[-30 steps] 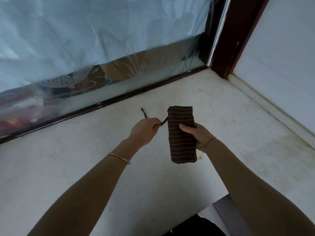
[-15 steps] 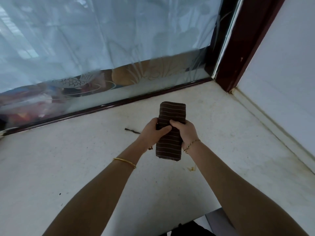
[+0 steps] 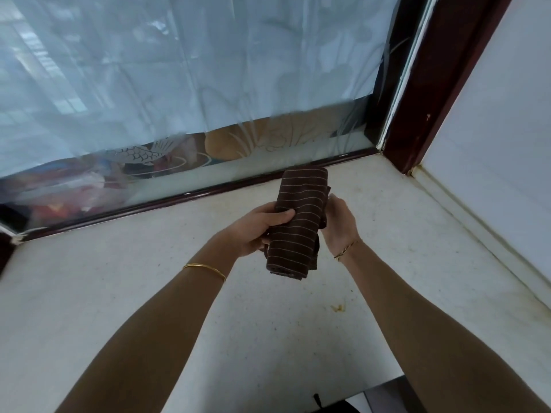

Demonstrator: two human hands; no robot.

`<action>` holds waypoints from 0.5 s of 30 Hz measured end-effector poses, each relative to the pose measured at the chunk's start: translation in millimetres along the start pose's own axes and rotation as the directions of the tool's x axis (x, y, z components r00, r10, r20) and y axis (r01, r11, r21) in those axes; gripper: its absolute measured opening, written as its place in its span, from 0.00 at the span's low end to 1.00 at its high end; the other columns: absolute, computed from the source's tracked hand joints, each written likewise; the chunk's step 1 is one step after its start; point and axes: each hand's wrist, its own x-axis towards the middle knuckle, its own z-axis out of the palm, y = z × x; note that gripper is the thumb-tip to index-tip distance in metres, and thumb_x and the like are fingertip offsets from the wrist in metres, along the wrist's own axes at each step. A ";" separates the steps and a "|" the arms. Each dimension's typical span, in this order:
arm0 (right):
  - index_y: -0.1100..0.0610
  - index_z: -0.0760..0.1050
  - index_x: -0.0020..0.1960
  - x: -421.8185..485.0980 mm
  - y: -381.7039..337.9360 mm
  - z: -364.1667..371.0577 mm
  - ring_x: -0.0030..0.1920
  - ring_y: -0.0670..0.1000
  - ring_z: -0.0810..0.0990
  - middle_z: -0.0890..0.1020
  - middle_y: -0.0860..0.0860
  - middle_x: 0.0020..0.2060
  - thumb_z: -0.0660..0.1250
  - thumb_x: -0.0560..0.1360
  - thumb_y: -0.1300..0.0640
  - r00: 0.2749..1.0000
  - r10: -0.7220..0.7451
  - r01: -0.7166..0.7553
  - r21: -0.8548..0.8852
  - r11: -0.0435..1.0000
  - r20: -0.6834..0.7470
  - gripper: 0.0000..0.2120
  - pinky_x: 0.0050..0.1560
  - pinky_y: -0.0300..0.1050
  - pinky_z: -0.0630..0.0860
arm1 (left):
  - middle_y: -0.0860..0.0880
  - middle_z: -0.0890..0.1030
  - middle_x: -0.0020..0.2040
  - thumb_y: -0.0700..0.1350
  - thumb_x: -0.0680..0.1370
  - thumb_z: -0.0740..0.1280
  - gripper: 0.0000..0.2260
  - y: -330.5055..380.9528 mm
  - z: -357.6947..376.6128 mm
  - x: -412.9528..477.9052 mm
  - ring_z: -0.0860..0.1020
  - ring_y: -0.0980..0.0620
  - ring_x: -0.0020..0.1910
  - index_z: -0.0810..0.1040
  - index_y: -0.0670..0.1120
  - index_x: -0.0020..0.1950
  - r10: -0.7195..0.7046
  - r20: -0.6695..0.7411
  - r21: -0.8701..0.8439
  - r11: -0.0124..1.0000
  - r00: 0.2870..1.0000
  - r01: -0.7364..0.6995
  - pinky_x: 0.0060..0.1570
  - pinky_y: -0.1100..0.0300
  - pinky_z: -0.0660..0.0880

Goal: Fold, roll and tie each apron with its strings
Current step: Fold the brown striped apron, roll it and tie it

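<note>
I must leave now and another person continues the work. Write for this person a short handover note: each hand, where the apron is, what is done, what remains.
Left hand: grips the rolled striped apron around its middle.
Right hand: against the roll's right edge, fingers behind it; whether it pinches anything cannot be told.
Apron: held over the pale ledge by the window; a string hangs beside its lower right edge.
Done: folded and rolled.
Left: no knot shows, so probably wrap the string round the roll and tie it.
</note>
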 end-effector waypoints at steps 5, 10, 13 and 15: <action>0.59 0.68 0.41 -3.5 -3.6 8.5 0.33 0.47 0.73 0.72 0.53 0.35 0.53 0.80 0.65 0.997 0.024 -0.033 0.121 0.992 0.077 0.10 0.33 0.37 0.74 | 0.41 0.78 0.57 0.48 0.71 0.70 0.26 0.1 -7.0 -1.9 0.77 0.42 0.56 0.70 0.43 0.67 0.021 0.030 -0.141 0.990 0.999 -0.016 0.63 0.48 0.68; 0.57 0.72 0.45 -7.4 4.0 -7.9 0.27 0.44 0.66 0.69 0.47 0.29 0.62 0.79 0.58 0.982 -0.141 0.186 -0.535 0.824 0.125 0.05 0.29 0.37 0.64 | 0.42 0.81 0.55 0.44 0.75 0.67 0.19 5.0 -13.3 -2.5 0.81 0.44 0.52 0.72 0.42 0.65 0.023 -0.091 -0.198 0.979 0.996 -0.041 0.54 0.50 0.77; 0.58 0.76 0.44 -12.1 -6.6 -5.8 0.37 0.48 0.74 0.76 0.49 0.35 0.63 0.78 0.55 0.929 -0.225 0.364 -0.834 0.416 0.293 0.08 0.38 0.40 0.70 | 0.43 0.81 0.56 0.44 0.77 0.68 0.19 2.5 -9.7 2.6 0.80 0.44 0.54 0.72 0.42 0.66 0.022 -0.331 0.045 0.999 0.943 -0.008 0.57 0.48 0.76; 0.60 0.77 0.47 -19.6 -20.7 -1.0 0.41 0.51 0.76 0.79 0.53 0.39 0.62 0.78 0.53 0.910 -0.163 0.410 -0.886 0.217 0.382 0.11 0.43 0.45 0.73 | 0.44 0.81 0.55 0.46 0.76 0.69 0.18 0.7 -7.1 6.1 0.80 0.45 0.53 0.73 0.42 0.64 0.091 -0.445 0.244 0.969 0.891 0.023 0.58 0.48 0.76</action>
